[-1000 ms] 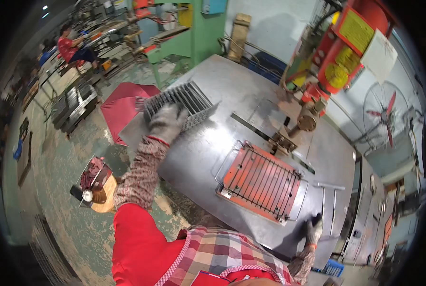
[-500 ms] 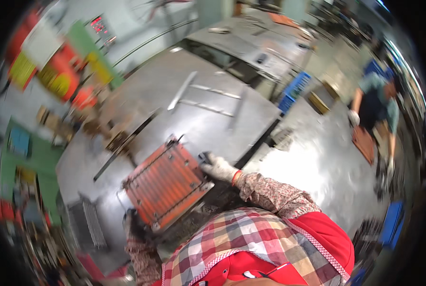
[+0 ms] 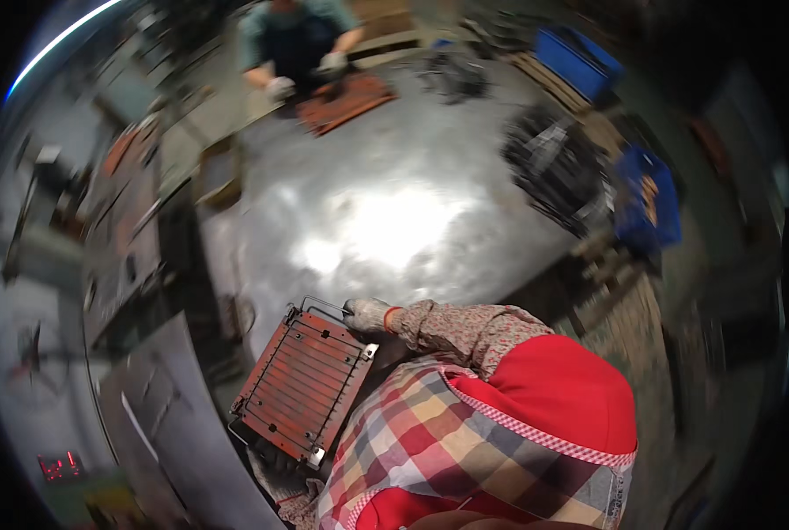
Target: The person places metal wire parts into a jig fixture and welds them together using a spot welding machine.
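Note:
A reddish-brown rectangular jig plate (image 3: pixel 302 384) is held tilted in front of my apron. Dark wires run across its top as a grid, and a bent wire handle sticks out at each end. Pale metal pieces sit at its two right-hand corners. My right hand (image 3: pixel 368 314), in a whitish glove with dark fingers, is closed around the far wire handle. At the near left end, my left hand (image 3: pixel 278 468) grips the plate's other end, its fingers partly hidden by the plate and in shadow.
Beyond the plate spreads a shiny metal table (image 3: pixel 474 177). Across it a gloved co-worker (image 3: pixel 297 49) handles a similar reddish plate (image 3: pixel 346 103). Dark wire parts (image 3: pixel 558 163) lie on the right side, with blue crates (image 3: pixel 646 199) beyond. Another metal table (image 3: pixel 169 406) stands at left.
My view has swung to the right, from the left-hand table toward the co-worker's table. The jig plate has been carried along in both my hands.

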Tool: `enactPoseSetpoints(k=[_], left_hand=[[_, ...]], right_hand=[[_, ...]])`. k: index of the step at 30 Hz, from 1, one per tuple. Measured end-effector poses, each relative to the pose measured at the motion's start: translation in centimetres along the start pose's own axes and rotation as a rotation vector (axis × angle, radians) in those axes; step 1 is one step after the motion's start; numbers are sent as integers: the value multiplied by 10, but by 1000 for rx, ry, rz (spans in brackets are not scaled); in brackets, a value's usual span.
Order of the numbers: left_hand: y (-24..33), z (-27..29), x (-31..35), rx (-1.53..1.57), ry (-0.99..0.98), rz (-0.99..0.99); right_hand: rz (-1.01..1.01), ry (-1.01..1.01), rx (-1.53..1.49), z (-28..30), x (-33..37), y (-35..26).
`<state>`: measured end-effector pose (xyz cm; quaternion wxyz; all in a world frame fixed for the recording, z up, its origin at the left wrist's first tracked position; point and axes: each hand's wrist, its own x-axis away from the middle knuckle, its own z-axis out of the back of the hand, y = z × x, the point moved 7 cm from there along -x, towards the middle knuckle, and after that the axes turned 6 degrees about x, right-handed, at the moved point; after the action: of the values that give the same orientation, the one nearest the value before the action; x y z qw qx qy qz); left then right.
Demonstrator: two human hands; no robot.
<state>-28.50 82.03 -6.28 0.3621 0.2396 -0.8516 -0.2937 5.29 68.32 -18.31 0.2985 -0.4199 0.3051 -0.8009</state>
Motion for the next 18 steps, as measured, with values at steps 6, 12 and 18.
enactPoseSetpoints(k=[6,12,18], left_hand=[[-50,16,-199,-200,15,183],[-111,-30,-303,-550,97,192],[-128,-5,-381,-984,-134,9]], right_hand=[[-147,676,64,107,22,145],[-988,1656,-324,194,219,335],[-1007,1706,-355,229,256,349]])
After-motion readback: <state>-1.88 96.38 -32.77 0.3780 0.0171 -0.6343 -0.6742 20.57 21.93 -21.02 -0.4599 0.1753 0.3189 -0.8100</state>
